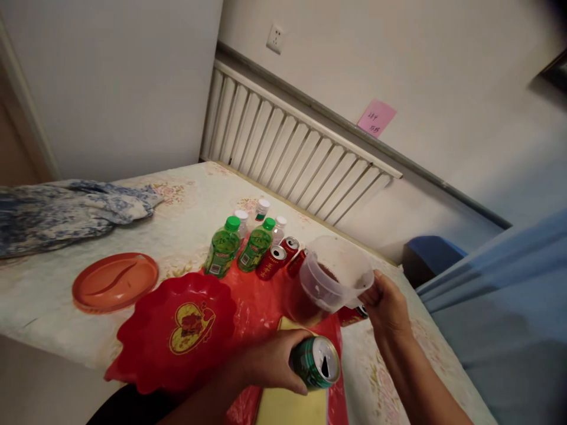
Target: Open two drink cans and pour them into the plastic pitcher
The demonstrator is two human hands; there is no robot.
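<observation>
Pitcher (333, 277) of clear plastic, dark drink inside, sits tilted at centre in the right hand (386, 307), the left hand (270, 361) gripping an opened green can (315, 363) at six o'clock, red cans (278, 260) at eleven.

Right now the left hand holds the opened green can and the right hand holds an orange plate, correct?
Not quite. The head view shows the left hand gripping the opened green can, but the right hand holds a clear plastic pitcher with dark liquid in it. The orange plate lies untouched on the table.
</observation>
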